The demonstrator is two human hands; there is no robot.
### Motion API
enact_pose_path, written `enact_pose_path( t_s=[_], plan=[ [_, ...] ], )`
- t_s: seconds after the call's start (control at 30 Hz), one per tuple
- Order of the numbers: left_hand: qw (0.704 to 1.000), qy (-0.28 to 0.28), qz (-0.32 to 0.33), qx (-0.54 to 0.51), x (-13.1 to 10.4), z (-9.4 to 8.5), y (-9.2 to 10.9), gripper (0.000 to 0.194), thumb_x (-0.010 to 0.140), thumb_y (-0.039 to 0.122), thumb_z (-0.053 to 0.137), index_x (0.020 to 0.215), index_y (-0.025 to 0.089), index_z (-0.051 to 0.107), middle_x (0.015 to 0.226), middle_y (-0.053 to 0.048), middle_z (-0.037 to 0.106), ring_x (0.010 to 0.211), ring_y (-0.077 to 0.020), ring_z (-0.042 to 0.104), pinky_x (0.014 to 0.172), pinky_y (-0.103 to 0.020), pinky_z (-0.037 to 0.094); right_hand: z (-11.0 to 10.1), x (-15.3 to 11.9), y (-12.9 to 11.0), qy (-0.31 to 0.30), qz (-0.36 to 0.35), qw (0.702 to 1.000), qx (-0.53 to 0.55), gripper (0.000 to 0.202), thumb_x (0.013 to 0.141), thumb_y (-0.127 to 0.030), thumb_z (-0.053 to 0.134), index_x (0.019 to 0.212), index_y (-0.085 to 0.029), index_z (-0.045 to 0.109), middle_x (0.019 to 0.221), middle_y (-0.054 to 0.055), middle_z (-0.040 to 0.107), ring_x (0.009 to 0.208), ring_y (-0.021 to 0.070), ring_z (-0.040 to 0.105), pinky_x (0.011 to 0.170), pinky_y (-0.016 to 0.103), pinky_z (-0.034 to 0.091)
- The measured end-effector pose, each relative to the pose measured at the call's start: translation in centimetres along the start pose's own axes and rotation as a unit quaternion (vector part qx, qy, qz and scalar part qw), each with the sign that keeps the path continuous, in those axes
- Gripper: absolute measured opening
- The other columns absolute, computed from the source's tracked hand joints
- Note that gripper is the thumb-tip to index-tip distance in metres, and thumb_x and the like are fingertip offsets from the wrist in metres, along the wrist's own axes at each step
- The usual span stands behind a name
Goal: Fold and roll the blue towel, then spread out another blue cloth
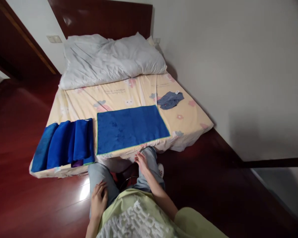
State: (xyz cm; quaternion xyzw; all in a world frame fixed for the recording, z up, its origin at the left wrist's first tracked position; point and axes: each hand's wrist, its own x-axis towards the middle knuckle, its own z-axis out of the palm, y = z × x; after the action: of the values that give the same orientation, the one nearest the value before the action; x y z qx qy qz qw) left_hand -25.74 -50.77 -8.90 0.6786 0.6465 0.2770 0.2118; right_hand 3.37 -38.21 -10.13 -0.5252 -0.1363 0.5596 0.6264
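My left hand rests on my left thigh, its fingers lying loosely over the jeans and holding nothing. Above my right knee is my right hand, empty, with its fingers loosely stretched. Just beyond the knees a blue towel with a thin green edge lies spread flat on the bed. Several rolled or folded blue towels sit side by side at the bed's near left corner. Something purple peeps out beneath them. Farther right lies a crumpled grey-blue cloth with a white tag.
The bed has a yellow patterned sheet. A white quilt or pillow is bunched against the dark wooden headboard. A white wall stands to the right, and dark red floor runs along the left.
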Motion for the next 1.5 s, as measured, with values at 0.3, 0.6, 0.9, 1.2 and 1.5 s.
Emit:
enact_pose_path(
  t_s=[0.3, 0.6, 0.9, 1.2, 1.5],
  plan=[
    [0.998, 0.035, -0.042, -0.014, 1.7, -0.4, 0.7, 0.039, 0.086, 0.046, 0.048, 0.092, 0.021, 0.077, 0.109, -0.010, 0.078, 0.109, -0.0299, 0.071, 0.096, -0.046, 0.058, 0.8, 1.9, -1.4, -0.024, 0.055, 0.996, 0.068, 0.052, 0.066, -0.043, 0.082, 0.110, -0.019, 0.067, 0.103, 0.009, 0.075, 0.081, 0.0189, 0.069, 0.082, 0.035, 0.056],
    [0.998, 0.021, -0.059, -0.016, 1.9, -0.8, 1.8, 0.035, 0.084, 0.046, 0.048, 0.089, 0.025, 0.076, 0.107, -0.008, 0.078, 0.107, -0.0308, 0.072, 0.096, -0.048, 0.059, 1.8, 1.5, -2.1, -0.040, 0.057, 0.994, 0.084, 0.038, 0.072, -0.042, 0.079, 0.103, -0.025, 0.066, 0.108, 0.003, 0.075, 0.089, 0.0181, 0.071, 0.087, 0.034, 0.057],
    [0.999, 0.014, -0.050, -0.008, 1.8, -1.0, 2.1, 0.035, 0.085, 0.046, 0.049, 0.090, 0.025, 0.077, 0.108, -0.009, 0.078, 0.109, -0.0309, 0.072, 0.095, -0.048, 0.060, 3.2, 2.9, -1.7, 0.026, 0.041, 0.996, 0.070, 0.044, 0.069, -0.058, 0.081, 0.088, -0.022, 0.062, 0.081, 0.002, 0.073, 0.064, 0.0137, 0.063, 0.062, 0.028, 0.052],
    [0.999, -0.032, -0.040, 0.017, 3.9, -1.0, 3.2, 0.032, 0.081, 0.048, 0.051, 0.085, 0.033, 0.079, 0.099, -0.010, 0.079, 0.100, -0.0365, 0.074, 0.087, -0.056, 0.062, 3.5, 3.8, -1.6, 0.059, 0.089, 0.983, 0.149, 0.043, 0.055, -0.044, 0.090, 0.083, -0.023, 0.066, 0.082, 0.002, 0.077, 0.061, 0.0143, 0.065, 0.061, 0.027, 0.054],
    [0.990, -0.122, 0.005, 0.063, 25.4, -1.5, 12.0, 0.044, 0.094, 0.049, 0.037, 0.112, 0.034, 0.075, 0.085, -0.004, 0.075, 0.085, -0.0299, 0.073, 0.085, -0.045, 0.059, 3.3, 4.6, -1.5, 0.063, 0.143, 0.969, 0.192, 0.045, 0.056, -0.041, 0.093, 0.088, -0.021, 0.069, 0.095, 0.004, 0.079, 0.068, 0.0138, 0.071, 0.062, 0.025, 0.057]
  ],
)
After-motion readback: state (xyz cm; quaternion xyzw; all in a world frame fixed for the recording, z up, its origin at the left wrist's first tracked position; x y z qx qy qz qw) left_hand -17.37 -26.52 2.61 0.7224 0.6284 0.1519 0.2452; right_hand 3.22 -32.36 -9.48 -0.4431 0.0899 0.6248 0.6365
